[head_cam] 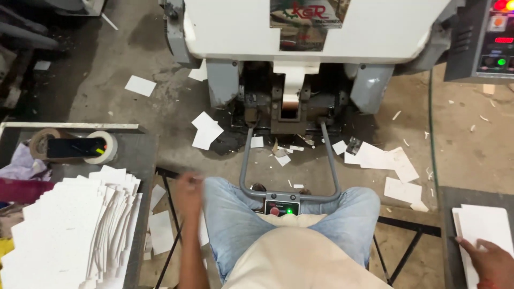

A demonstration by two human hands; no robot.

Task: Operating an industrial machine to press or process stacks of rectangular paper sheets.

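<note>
Right hand (490, 262) lay flat, fingers spread, on the white sheet stack (484, 225) right of the machine (316, 32). Left hand (188, 190), blurred, grip indeterminable, hung beside the fanned white sheets (69, 230).

Head camera looks steeply down, near lap.

Matt white paper sheets (69, 230); rough concrete floor (134, 112); glossy painted metal machine (321, 32).
</note>
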